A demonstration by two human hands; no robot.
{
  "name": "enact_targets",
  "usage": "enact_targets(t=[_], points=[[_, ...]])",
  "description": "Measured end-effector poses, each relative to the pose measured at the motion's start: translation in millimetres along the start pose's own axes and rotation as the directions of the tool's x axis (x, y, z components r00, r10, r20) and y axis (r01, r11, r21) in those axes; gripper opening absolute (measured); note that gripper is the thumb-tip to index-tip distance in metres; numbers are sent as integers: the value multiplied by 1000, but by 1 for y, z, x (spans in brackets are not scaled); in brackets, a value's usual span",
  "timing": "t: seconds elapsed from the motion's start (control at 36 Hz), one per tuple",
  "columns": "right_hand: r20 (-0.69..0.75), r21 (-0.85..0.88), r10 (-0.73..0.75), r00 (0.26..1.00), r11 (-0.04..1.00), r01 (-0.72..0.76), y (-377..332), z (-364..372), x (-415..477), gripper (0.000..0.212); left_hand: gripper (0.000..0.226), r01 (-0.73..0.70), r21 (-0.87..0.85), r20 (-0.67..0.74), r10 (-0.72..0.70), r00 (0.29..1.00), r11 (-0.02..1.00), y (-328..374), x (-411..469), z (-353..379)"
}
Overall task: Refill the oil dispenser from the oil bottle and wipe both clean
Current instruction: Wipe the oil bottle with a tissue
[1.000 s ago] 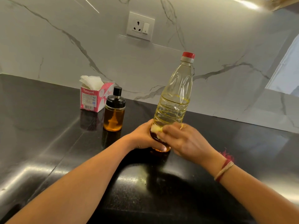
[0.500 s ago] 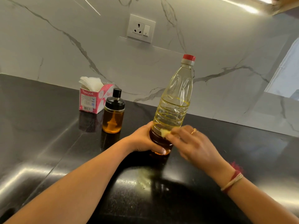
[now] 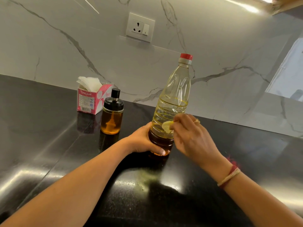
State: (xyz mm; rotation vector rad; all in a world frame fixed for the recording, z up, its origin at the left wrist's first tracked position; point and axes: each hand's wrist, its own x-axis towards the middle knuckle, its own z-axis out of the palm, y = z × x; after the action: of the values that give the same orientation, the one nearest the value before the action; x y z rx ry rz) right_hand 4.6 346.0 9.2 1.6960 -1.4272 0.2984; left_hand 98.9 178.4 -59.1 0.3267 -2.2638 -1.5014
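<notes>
Oil bottle [image 3: 172,102] stands upright on the black bench [image 3: 49,145], a little right of centre. Clear plastic, red cap [image 3: 186,56] on. Pale yellow oil fills it to just above the ribbed middle; the base reads darker, brownish.

Left hand [image 3: 144,141]: wrapped round the bottle's lower section from the left, fingers curled behind it, thumb tip showing at the front near the base. A firm grasp.

Right hand [image 3: 191,136]: comes in from the right, its fingertips pinching a small pale-yellow wad [image 3: 167,126] and holding it against the bottle's side, just above the dark band. Material of the wad cannot be told for certain. Ring [image 3: 196,121] on one finger; red and gold bands [image 3: 229,174] at the wrist.

Oil dispenser [image 3: 112,115]: upright on the bench, left of the bottle and apart from it. Glass body, black lid with a black knob on top. Amber oil reaches most of the way up the glass.

Tissue box [image 3: 90,100]: pink and white, just behind and left of the dispenser, close to the wall, white tissue standing out of its top.

White marble wall with grey veins runs behind the bench; a socket plate [image 3: 140,27] sits on it above the dispenser. Bright glare patches lie on the bench in front of the forearms.
</notes>
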Motion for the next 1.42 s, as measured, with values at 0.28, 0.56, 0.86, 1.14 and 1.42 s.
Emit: enact_targets(t=[0.28, 0.56, 0.86, 1.14, 1.42], points=[[39, 212, 199, 979, 956, -203, -8, 10, -21, 20, 99, 2, -3, 9, -2, 1000, 1000, 2, -2, 0], [167, 69, 8, 986, 997, -19, -29, 15, -27, 22, 84, 25, 23, -8, -25, 1000, 999, 2, -1, 0], [22, 415, 223, 975, 885, -211, -12, 10, -25, 13, 85, 31, 14, 0, -31, 1000, 999, 2, -1, -2], [153, 699, 721, 676, 405, -589, 9, 20, -16, 21, 85, 46, 40, 9, -47, 999, 998, 1, 2, -1], [718, 653, 621, 314, -445, -612, -10, 24, -27, 14, 90, 52, 59, -29, -50, 998, 997, 2, 1, -2]])
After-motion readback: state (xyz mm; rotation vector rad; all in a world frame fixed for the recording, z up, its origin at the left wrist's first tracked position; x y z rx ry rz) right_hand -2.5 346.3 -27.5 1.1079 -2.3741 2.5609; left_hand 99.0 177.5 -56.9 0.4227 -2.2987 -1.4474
